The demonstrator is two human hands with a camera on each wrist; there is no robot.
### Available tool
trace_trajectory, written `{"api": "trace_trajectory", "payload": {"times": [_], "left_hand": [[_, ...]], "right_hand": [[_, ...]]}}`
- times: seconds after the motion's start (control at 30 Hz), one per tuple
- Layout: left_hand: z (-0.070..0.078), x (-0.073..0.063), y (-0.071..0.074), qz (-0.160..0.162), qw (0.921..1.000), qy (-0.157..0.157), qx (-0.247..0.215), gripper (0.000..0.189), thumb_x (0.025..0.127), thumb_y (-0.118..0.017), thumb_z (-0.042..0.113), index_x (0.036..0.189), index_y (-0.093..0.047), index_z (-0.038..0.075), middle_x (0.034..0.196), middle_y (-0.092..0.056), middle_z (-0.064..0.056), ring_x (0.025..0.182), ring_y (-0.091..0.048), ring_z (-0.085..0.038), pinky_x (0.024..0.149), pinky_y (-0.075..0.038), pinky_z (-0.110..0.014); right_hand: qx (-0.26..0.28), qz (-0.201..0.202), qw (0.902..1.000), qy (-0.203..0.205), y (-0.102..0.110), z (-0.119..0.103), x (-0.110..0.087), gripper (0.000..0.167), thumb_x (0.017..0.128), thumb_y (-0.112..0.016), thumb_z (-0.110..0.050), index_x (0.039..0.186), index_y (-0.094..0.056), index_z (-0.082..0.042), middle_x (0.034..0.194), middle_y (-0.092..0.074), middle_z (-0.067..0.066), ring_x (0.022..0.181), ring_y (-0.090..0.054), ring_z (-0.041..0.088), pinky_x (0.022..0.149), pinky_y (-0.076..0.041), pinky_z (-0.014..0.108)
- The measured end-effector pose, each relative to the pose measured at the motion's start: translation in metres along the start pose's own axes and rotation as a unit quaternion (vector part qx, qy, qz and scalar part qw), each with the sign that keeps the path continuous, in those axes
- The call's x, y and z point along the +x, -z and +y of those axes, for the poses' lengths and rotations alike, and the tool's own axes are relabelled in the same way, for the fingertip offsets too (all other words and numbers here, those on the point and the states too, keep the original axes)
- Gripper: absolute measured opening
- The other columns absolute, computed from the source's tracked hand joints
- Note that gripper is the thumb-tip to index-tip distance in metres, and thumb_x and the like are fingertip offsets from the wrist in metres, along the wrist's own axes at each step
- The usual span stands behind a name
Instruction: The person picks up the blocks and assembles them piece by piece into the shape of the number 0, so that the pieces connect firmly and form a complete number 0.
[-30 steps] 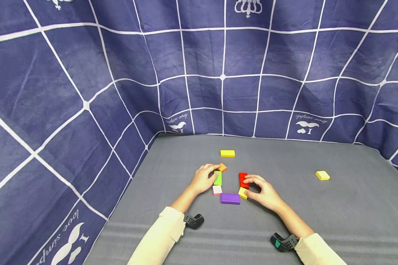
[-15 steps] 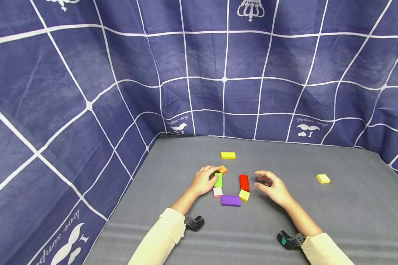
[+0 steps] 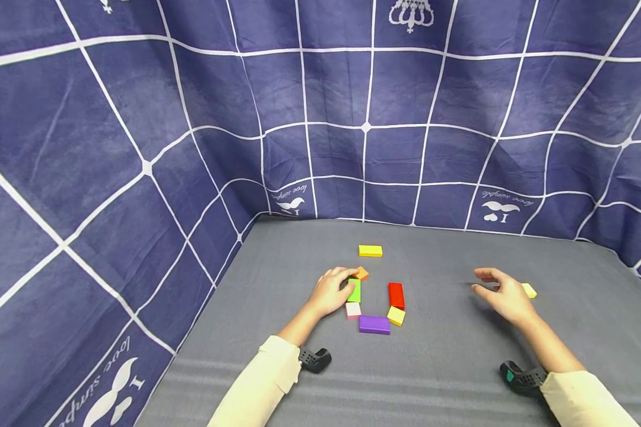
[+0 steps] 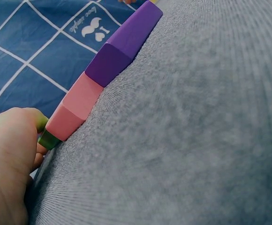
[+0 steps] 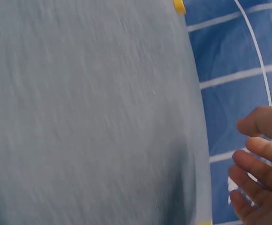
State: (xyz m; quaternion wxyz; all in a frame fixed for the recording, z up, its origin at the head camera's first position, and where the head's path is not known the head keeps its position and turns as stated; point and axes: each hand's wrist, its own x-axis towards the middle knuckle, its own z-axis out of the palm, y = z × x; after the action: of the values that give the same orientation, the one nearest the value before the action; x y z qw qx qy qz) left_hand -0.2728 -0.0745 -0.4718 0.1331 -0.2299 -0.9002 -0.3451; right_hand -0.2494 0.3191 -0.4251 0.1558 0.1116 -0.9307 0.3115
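In the head view my left hand [image 3: 331, 292] rests at the left side of the blocks. Its thumb lies against the green block [image 3: 355, 292] and its forefinger touches the orange block [image 3: 362, 273]. A pink block [image 4: 75, 108] adjoins the green one, with a purple block [image 4: 122, 44] beyond it. Over on the right, my right hand [image 3: 504, 295] hovers above the table, fingers loosely bent and holding nothing. It partly covers a pale yellow block [image 3: 529, 290] just beyond it.
A red block [image 3: 396, 296] and a yellow block [image 3: 396, 316] meet at the right side of the arrangement. Farther back lies another yellow block [image 3: 371, 251]. A blue gridded curtain [image 3: 331, 148] rises behind the grey table [image 3: 432, 367].
My right hand has let go of the red and yellow blocks and moved right, toward the pale yellow block. The left hand stays by the green and orange blocks.
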Motion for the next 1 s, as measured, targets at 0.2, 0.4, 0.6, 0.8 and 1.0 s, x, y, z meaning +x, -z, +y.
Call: {"api": "trace_trajectory", "payload": {"times": [0.2, 0.4, 0.6, 0.8, 1.0], "left_hand": [[0.001, 0.001, 0.000, 0.004, 1.0000, 0.001, 0.002, 0.037, 0.093, -0.055, 0.021, 0.128, -0.064, 0.012, 0.123, -0.064, -0.008, 0.114, -0.057, -0.029, 0.094, -0.041, -0.048], [-0.001, 0.001, -0.001, 0.000, 1.0000, 0.004, 0.003, 0.038, 0.093, -0.055, 0.021, 0.128, -0.064, 0.011, 0.124, -0.063, -0.008, 0.116, -0.056, -0.028, 0.096, -0.040, -0.049], [-0.001, 0.002, -0.002, -0.003, 1.0000, 0.006, 0.004, 0.037, 0.093, -0.055, 0.021, 0.128, -0.064, 0.012, 0.125, -0.063, -0.007, 0.117, -0.056, -0.028, 0.096, -0.040, -0.048], [-0.001, 0.001, -0.001, 0.002, 1.0000, 0.000, 0.007, 0.036, 0.093, -0.057, 0.020, 0.128, -0.064, 0.013, 0.124, -0.063, -0.007, 0.113, -0.057, -0.028, 0.094, -0.041, -0.047], [-0.001, 0.001, 0.000, -0.006, 1.0000, 0.003, 0.003, 0.036, 0.094, -0.057, 0.021, 0.128, -0.064, 0.013, 0.125, -0.063, -0.007, 0.114, -0.057, -0.027, 0.094, -0.041, -0.047]], "right_hand": [[-0.042, 0.033, 0.9979, -0.037, 0.023, 0.027, 0.000, 0.033, 0.089, -0.067, -0.018, 0.114, -0.064, 0.004, 0.108, -0.065, 0.026, 0.085, -0.060, 0.014, 0.068, -0.043, 0.025], [-0.051, 0.033, 0.9944, -0.086, 0.036, 0.044, 0.001, 0.036, 0.092, -0.061, -0.020, 0.115, -0.061, 0.007, 0.113, -0.061, 0.032, 0.098, -0.059, 0.044, 0.073, -0.043, 0.044], [-0.084, 0.031, 0.9910, -0.099, 0.039, 0.064, -0.002, 0.041, 0.090, -0.060, -0.020, 0.115, -0.057, 0.012, 0.110, -0.056, 0.040, 0.101, -0.051, 0.055, 0.080, -0.038, 0.060], [-0.097, 0.054, 0.9884, -0.103, 0.026, 0.081, -0.007, 0.043, 0.087, -0.061, -0.021, 0.113, -0.058, 0.013, 0.106, -0.058, 0.038, 0.093, -0.055, 0.051, 0.074, -0.040, 0.054], [-0.094, 0.118, 0.9833, -0.102, 0.014, 0.084, -0.012, 0.031, 0.084, -0.063, -0.015, 0.103, -0.065, 0.009, 0.101, -0.060, 0.037, 0.090, -0.056, 0.051, 0.072, -0.038, 0.052]]}}
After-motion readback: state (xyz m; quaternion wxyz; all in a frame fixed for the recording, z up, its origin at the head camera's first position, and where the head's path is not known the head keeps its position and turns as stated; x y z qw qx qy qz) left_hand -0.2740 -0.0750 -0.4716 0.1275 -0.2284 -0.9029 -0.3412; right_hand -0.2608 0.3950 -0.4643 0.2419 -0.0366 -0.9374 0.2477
